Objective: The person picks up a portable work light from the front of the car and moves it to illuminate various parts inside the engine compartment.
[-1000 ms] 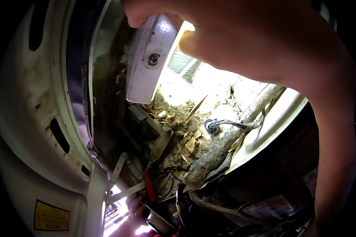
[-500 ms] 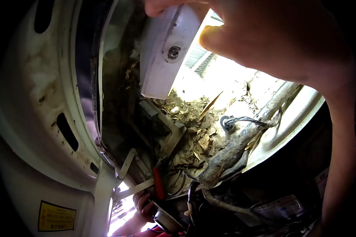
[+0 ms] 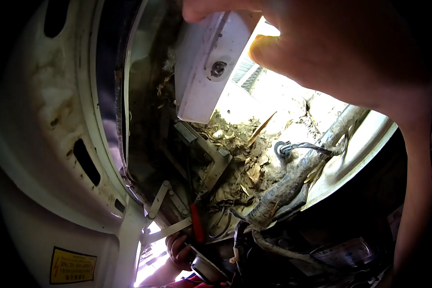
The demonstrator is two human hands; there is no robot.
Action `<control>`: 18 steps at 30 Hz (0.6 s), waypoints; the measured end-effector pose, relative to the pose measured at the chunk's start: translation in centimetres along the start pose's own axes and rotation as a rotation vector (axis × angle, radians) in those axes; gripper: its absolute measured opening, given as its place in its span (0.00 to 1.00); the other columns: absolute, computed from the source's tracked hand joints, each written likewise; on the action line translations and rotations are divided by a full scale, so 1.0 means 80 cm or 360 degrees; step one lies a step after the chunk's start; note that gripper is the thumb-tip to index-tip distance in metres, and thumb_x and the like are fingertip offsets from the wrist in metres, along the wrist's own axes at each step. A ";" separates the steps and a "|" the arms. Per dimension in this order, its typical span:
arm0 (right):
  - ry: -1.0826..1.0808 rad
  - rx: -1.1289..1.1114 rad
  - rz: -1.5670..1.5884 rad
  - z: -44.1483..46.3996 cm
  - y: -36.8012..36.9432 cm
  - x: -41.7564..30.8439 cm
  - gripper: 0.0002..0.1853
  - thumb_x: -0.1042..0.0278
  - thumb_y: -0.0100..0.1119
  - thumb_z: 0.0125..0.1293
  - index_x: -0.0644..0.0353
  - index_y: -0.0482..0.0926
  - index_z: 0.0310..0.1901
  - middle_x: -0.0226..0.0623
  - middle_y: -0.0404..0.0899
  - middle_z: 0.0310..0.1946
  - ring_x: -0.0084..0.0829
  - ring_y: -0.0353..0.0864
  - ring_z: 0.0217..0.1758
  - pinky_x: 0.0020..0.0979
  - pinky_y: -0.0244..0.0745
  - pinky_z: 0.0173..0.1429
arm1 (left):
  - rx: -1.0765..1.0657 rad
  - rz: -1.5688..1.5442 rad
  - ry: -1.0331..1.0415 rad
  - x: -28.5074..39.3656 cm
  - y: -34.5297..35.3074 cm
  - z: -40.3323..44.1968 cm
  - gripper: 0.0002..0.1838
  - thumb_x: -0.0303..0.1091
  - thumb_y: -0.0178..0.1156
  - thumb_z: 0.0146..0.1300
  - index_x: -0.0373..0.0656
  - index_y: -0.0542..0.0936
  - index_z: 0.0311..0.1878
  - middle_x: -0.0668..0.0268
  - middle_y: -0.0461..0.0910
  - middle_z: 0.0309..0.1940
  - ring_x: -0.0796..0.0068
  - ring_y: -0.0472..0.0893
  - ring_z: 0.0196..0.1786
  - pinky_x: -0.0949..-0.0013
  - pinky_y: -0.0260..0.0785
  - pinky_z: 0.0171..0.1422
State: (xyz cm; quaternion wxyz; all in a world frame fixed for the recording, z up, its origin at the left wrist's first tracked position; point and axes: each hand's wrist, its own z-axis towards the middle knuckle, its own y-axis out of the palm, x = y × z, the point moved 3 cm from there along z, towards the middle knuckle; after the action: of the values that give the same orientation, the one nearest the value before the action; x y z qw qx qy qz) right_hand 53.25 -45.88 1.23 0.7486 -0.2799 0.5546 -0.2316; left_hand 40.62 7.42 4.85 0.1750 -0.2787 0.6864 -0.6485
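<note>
My right hand (image 3: 331, 53) reaches in from the right and spans the top of the view. Its fingers lie at the left edge of a white box-shaped panel (image 3: 207, 72) and its thumb at the right edge. A dark round fastener (image 3: 218, 69) sits in the panel's face. Low in the view, my left hand (image 3: 178, 250) has curled fingers beside a rounded, pale-rimmed part (image 3: 206, 269); what they close on is hidden. Just above that hand, a red-handled screwdriver (image 3: 197, 223) stands nearly upright, its thin dark shaft running up into shadow.
Dry leaves and dirt (image 3: 247, 173) fill the cavity behind. A wrapped wiring harness (image 3: 283, 187) crosses the right side, near a cable grommet (image 3: 281, 150). Pale hinge links (image 3: 159, 199) lie left of the screwdriver. A white body panel (image 3: 43, 158) with a yellow warning label (image 3: 73, 265) borders the left.
The whole view has shifted slightly, so everything sits a little right and lower. My right hand keeps its hold on the white panel; my left hand stays by the screwdriver.
</note>
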 end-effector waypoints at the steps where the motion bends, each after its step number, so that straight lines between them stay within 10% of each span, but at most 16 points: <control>1: -0.0004 0.0000 0.0000 0.001 0.001 -0.001 0.20 0.78 0.44 0.68 0.68 0.67 0.61 0.50 0.71 0.58 0.42 0.76 0.57 0.38 0.74 0.60 | -0.0002 0.0000 0.0001 0.000 0.001 0.001 0.30 0.57 0.55 0.55 0.45 0.70 0.54 0.47 0.74 0.51 0.41 0.74 0.53 0.40 0.63 0.56; 18: 0.0015 0.0005 -0.0004 -0.002 0.001 -0.003 0.20 0.78 0.43 0.69 0.67 0.66 0.62 0.50 0.70 0.60 0.42 0.75 0.59 0.38 0.73 0.61 | 0.0008 0.0032 0.0031 -0.008 0.010 0.011 0.29 0.55 0.55 0.55 0.45 0.70 0.54 0.46 0.74 0.50 0.40 0.74 0.52 0.40 0.63 0.56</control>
State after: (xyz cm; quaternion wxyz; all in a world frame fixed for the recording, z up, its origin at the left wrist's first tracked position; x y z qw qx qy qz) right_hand 53.05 -45.68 1.28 0.7462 -0.2784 0.5573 -0.2348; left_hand 41.54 7.14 3.94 0.1756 -0.2649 0.6892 -0.6511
